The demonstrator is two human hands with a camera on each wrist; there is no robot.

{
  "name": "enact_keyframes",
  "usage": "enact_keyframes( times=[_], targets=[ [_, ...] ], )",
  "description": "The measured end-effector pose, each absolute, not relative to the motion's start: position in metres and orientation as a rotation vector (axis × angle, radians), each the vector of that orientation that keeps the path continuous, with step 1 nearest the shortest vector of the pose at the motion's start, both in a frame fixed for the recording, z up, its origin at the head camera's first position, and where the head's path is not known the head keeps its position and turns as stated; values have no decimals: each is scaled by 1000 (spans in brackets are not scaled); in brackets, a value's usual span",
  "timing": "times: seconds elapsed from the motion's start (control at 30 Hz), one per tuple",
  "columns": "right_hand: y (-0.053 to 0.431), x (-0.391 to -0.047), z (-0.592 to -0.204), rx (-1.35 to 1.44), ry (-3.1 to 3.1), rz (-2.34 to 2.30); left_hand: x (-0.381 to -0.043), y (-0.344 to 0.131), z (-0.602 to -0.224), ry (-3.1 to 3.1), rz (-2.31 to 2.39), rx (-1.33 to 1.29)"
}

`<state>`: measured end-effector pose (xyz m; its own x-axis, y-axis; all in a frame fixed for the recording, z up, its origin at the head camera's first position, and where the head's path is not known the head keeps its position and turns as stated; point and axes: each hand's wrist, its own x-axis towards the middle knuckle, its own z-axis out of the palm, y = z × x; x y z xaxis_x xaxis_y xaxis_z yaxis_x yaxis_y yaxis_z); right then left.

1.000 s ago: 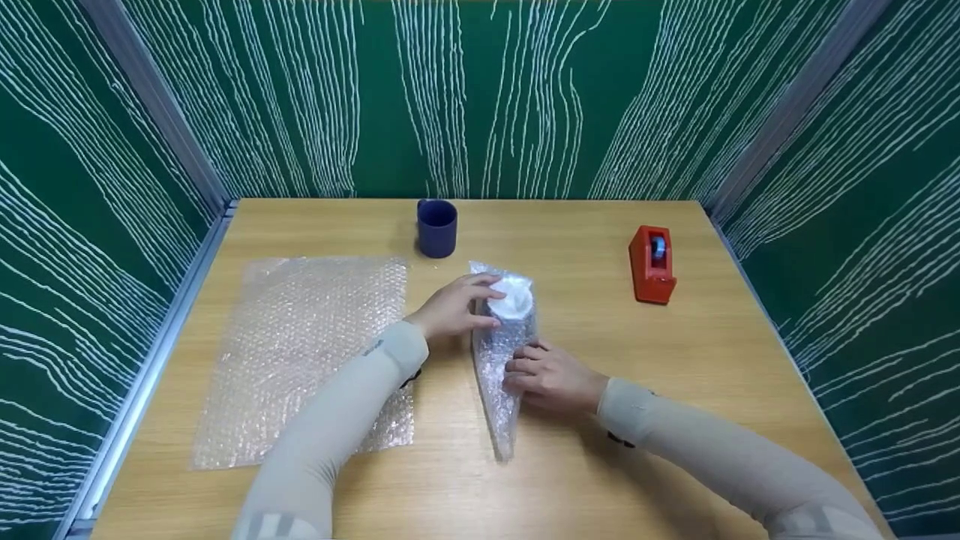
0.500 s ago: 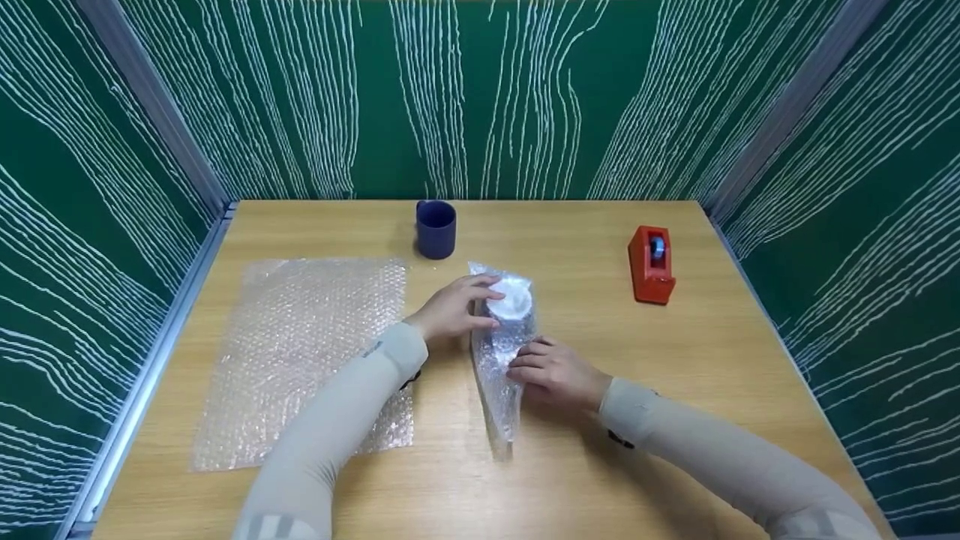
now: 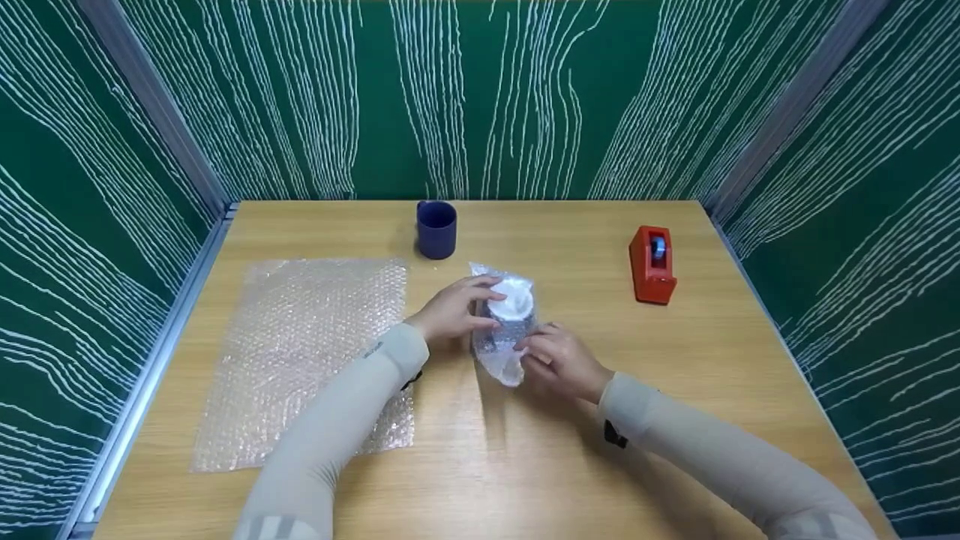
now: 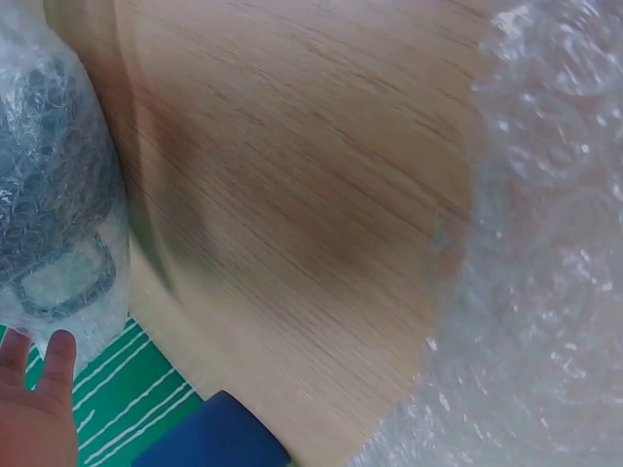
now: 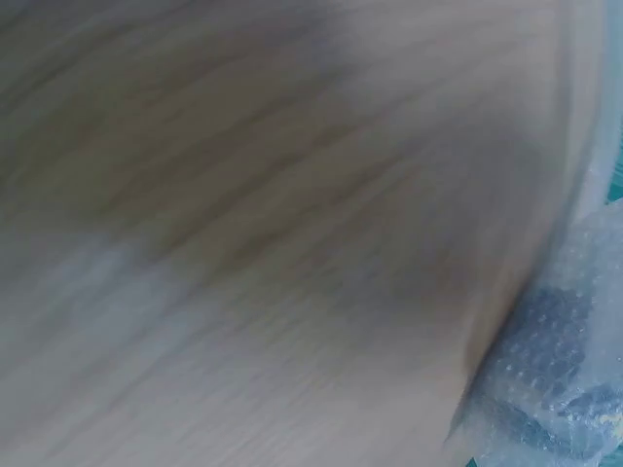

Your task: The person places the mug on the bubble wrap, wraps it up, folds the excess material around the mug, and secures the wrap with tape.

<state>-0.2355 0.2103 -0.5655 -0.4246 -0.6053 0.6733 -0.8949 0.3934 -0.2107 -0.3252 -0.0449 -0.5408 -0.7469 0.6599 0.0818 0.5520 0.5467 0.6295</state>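
Note:
A mug wrapped in bubble wrap (image 3: 513,301) stands near the middle of the table, its round white end facing up. In the left wrist view, the loop of its handle (image 4: 68,279) shows through the plastic. My left hand (image 3: 456,304) grips it from the left, fingers over the top edge and thumb along the near side. Below it, the loose tail of the bubble wrap (image 3: 501,364) is bunched up toward the mug. My right hand (image 3: 564,360) pinches this tail from the right with curled fingers. The right wrist view shows only the wrapped side (image 5: 555,341), without the hand.
A flat sheet of bubble wrap (image 3: 300,352) lies on the left of the wooden table (image 3: 600,480), partly under the left forearm. Behind the wrapped mug stands a dark blue mug (image 3: 436,231). A red tape dispenser (image 3: 652,266) sits at the right. Green walls (image 3: 517,97) enclose the back and sides.
The long tail of bubble wrap pointing toward me has been folded up against the mug. My right hand has moved slightly up and right with it. My left hand has stayed in place.

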Motion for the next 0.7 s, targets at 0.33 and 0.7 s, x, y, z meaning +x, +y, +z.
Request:
enact_keyframes(
  times=[0.33,0.7],
  targets=[
    [206,-239,-553,872,-2386,1114,-326,-43,-539,2589,975,1047],
    [201,-254,-547,599,-2487,1311,-328,-44,-539,2561,955,1014]
  ],
)
